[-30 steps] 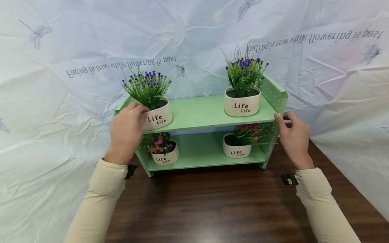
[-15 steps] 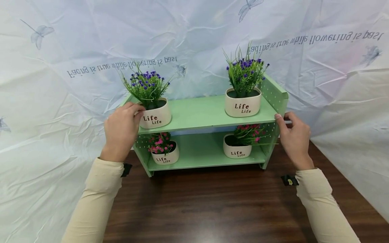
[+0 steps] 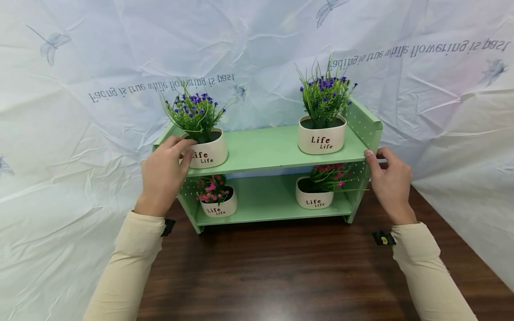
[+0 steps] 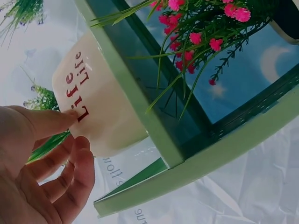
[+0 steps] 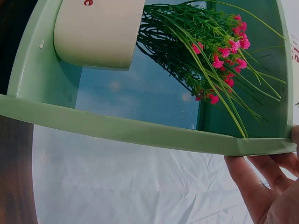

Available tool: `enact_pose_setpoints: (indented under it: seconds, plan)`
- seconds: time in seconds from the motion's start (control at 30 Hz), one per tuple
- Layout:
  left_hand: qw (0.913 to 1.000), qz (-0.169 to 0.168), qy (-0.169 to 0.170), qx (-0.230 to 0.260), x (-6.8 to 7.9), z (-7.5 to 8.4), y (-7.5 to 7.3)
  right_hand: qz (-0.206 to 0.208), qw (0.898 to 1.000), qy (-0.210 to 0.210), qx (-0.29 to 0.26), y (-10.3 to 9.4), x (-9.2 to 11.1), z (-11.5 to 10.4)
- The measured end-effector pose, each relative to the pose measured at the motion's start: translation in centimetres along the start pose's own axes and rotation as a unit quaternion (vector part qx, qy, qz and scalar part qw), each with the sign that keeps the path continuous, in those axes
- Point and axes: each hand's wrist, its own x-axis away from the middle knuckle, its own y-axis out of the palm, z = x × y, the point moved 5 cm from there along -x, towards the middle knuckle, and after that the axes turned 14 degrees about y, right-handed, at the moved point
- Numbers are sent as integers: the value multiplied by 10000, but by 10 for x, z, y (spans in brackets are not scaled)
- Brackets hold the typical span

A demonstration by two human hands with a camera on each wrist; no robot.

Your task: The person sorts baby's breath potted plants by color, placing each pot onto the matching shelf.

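My left hand (image 3: 162,174) grips the left end of a cream flower pot (image 3: 212,154) on the upper left of the green shelf (image 3: 261,147). In the left wrist view, the thumb presses the lettered front of this pot (image 4: 100,98); the other fingers curl round its end. Purple flowers and grass blades (image 3: 194,109) rise from it. At the shelf's right side panel (image 3: 363,122), my right hand (image 3: 390,183) holds the front edge, thumb in front. Its fingers lie against the panel's outer face (image 5: 140,133) in the right wrist view.
Another purple-flowered pot (image 3: 321,138) stands at the upper right. Below are two pots with pink flowers, one left (image 3: 220,207) and one right (image 3: 314,198). The shelf stands on a dark wooden table (image 3: 265,267) before a pale printed cloth (image 3: 257,53).
The upper left pot shifts slightly left with my left hand, then a little back right. My right hand stays at the shelf's side.
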Motion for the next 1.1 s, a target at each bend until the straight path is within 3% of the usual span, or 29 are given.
enact_pose_setpoints:
  seconds: [0.57, 1.1]
  plan:
    - [9994, 295, -42, -161, 1, 0, 4, 43, 10000, -24, 69, 0, 0, 0]
    - [9995, 114, -256, -119, 0, 0, 0, -33, 10000, -12, 9, 0, -1, 0]
